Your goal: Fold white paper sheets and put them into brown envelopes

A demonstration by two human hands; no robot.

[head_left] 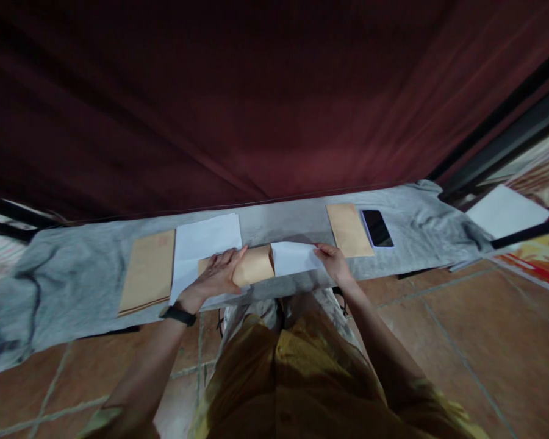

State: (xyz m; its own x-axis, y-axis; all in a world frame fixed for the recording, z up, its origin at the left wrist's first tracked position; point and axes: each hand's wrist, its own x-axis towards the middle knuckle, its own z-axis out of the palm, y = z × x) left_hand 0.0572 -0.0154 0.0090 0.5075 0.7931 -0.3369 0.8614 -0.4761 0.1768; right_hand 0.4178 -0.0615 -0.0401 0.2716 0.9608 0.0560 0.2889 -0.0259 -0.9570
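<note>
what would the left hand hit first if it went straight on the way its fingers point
Probably the dark red curtain: past the brown envelope under the left hand, only grey cloth shows in that line, though the curtain's depth is unclear.

1. the carrier before you: a long, narrow surface (283, 227), draped in grey cloth (421, 222), wrinkled at both ends.
2. toward your left: a stack of brown envelopes (149, 268), faint reddish print near its upper right corner.
3. just beside the stack: white paper (208, 235), lying flat.
4. toward your right: a brown envelope (350, 230), set at a slant.
5. just right of that envelope: a phone (377, 229), dark screen up.
</note>
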